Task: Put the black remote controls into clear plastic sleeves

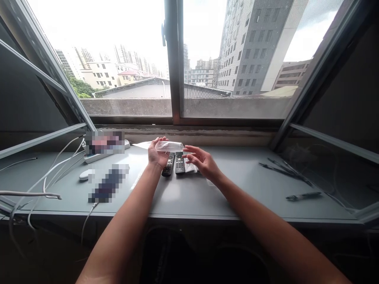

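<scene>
Two bare hands over a worktop (192, 203), with a transparent plastic sleeve (174, 146) between them. The sleeve lies across the left hand (159, 154), its other end beside the fingers of the right hand (204, 161). Beneath and just in front lie two button-covered remote controls, one (167, 165) slightly tilted on the left hand's side, the other (179, 163) nearly straight; a crumpled piece of transparent plastic (191, 167) adjoins the latter.

Likely faults: the film is thin and slack, so it could slip or fold if gripped at one end only. Its walls may cling together, leaving the mouth hard to part. A low sweep of either wrist could nudge a remote control out of line, since both lie close under the hands; the loose plastic might also be dragged along with a sleeve edge.

Pose: both forearms reach forward from the near edge and converge. The left palm is turned upward, its fingers slightly curled; whether they pinch the film cannot be told. The right hand comes in from the side, its fingers spread and bent, thumb apart from forefinger; contact with the sleeve's end is uncertain.
</scene>
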Demonstrator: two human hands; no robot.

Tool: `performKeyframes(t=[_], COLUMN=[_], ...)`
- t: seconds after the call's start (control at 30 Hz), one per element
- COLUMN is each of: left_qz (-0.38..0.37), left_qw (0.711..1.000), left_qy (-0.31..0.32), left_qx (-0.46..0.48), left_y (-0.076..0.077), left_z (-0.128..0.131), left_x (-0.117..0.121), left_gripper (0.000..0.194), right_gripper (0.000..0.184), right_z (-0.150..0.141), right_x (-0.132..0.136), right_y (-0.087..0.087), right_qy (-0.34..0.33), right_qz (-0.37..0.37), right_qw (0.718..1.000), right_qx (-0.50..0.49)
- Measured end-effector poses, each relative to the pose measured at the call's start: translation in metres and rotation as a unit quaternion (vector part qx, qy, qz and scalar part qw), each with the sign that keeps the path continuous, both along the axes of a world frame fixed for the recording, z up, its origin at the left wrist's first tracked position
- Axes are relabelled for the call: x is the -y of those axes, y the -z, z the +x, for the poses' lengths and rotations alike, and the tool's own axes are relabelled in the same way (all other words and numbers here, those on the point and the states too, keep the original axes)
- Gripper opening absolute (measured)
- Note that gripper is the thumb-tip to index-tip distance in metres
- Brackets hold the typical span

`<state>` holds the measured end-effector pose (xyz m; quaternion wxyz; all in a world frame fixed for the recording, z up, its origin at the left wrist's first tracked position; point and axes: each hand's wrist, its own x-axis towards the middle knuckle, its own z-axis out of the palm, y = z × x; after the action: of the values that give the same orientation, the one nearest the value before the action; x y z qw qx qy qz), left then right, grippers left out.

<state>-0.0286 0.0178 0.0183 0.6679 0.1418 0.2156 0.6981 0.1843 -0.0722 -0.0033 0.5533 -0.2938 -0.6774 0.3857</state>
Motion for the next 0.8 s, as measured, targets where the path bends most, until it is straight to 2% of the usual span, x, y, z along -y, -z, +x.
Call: performKeyframes(t=[0.07,0.17,0.27,0.37,0.53,0.7,0.8], left_qz=[-0.015,-0.020,-0.037,-0.062,-0.072,-0.081,-0.084], left_qw=[0.999,0.996,0.990,0.990,0.993,0.995,0.995], left_qy=[-0.008,-0.063,-0.120,-0.114,-0.079,-0.055,-0.057], left_qx=[0.028,0.053,0.056,0.052,0.039,0.016,0.012], left_y=[0.000,0.002,0.005,0.006,0.006,0.007,0.008], left_z=[-0.003,-0.005,-0.008,-0.010,-0.008,-0.006,-0.006], left_x=[-0.002,-0.005,-0.008,-0.007,-0.007,-0.008,-0.008], left_gripper=[0.004,0.022,0.036,0.039,0.030,0.014,0.011], right_gripper=[0.044,0.047,0.052,0.050,0.036,0.028,0.020], right_z=[0.003,0.004,-0.002,-0.009,-0.011,-0.011,-0.016], right_x=[-0.002,-0.004,-0.004,-0.006,-0.013,-0.012,-0.006], right_y=[0.005,0.014,0.025,0.033,0.039,0.037,0.032], right_qy=[0.059,0.069,0.066,0.073,0.069,0.056,0.058], right_qz=[0.090,0.196,0.214,0.212,0.236,0.244,0.239], right_qw=[0.989,0.935,0.883,0.851,0.843,0.860,0.867], right_qx=[0.103,0.289,0.413,0.475,0.479,0.444,0.433])
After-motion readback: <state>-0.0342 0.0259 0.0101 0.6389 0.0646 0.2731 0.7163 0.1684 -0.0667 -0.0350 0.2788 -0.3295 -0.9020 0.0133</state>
